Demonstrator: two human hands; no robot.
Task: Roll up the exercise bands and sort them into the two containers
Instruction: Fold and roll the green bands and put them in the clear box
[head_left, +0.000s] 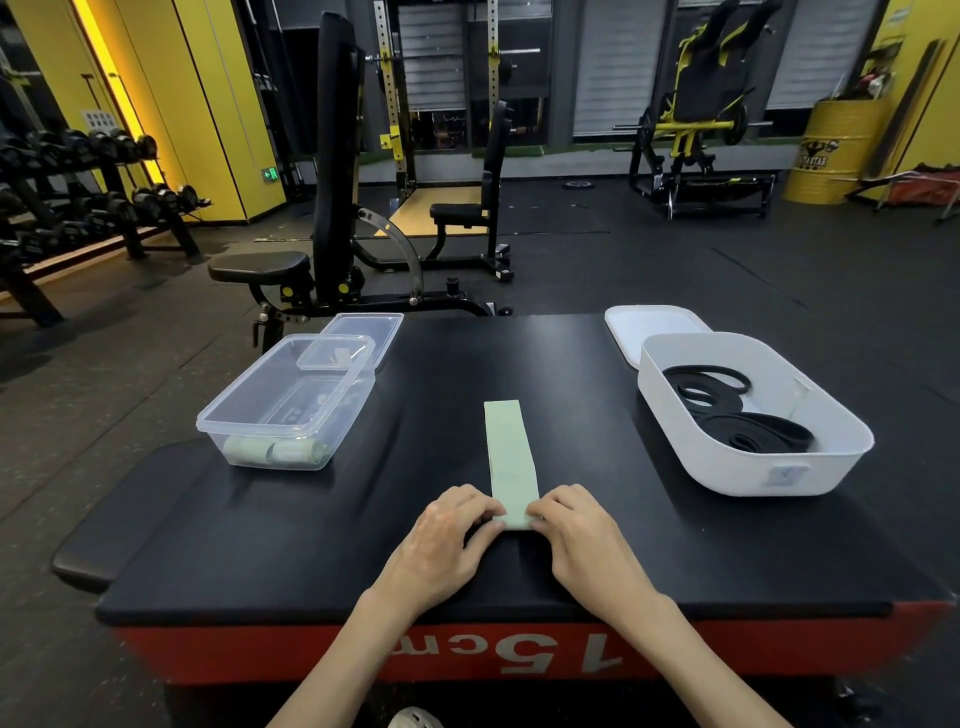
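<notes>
A pale green exercise band (509, 452) lies flat and lengthwise on the black pad. My left hand (452, 535) and my right hand (582, 530) pinch its near end from either side, fingers curled over the edge. At the left stands a clear plastic container (249, 410) with two rolled green bands (275, 451) in its near end. At the right a white tub (758, 467) holds several coiled black bands (737, 415).
A clear lid (366, 332) leans behind the clear container and a white lid (649, 327) lies behind the tub. The pad tops a red plyo box (260, 654). Weight benches (332, 223), a dumbbell rack (78, 197) and gym machines stand beyond.
</notes>
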